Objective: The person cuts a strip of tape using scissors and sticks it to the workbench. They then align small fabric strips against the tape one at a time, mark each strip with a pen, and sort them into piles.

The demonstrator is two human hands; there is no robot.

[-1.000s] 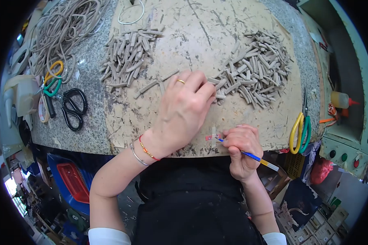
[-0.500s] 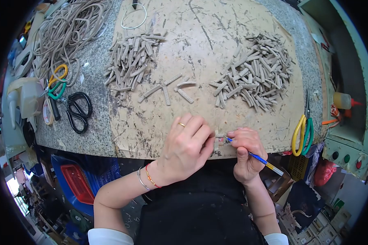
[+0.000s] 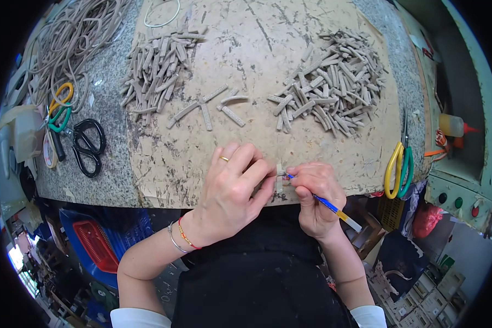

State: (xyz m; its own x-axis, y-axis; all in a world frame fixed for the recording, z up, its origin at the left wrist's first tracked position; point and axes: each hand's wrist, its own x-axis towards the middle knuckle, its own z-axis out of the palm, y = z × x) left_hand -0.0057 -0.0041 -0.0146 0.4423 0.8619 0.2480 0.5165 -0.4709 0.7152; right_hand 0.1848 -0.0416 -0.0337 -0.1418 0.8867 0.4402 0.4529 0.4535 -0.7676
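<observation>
Near the table's front edge, my left hand [image 3: 235, 183] is closed in a pinch; what sits between its fingertips is too small to make out. My right hand [image 3: 317, 199] is wrapped round a blue pen [image 3: 329, 205], its tip pointing left toward the left fingertips. Between the hands lies a strip of pale tape [image 3: 279, 180] with a small red mark beside it. Several short grey cord pieces [image 3: 206, 116] lie spread beyond my left hand. Behind them are a left pile [image 3: 157, 74] and a larger right pile [image 3: 339, 82] of such pieces.
Black-handled scissors [image 3: 88, 147] and yellow-and-green-handled scissors [image 3: 60, 109] lie at the left, below coiled grey cord [image 3: 79, 38]. Another yellow-and-green pair [image 3: 399, 172] is at the right edge. A glue bottle [image 3: 454, 126] stands at far right; a red basket [image 3: 95, 246] is below left.
My left hand has come back from the cord pieces to the front edge, close to the pen tip. My right hand keeps its hold on the pen. The whole view has shifted slightly.
</observation>
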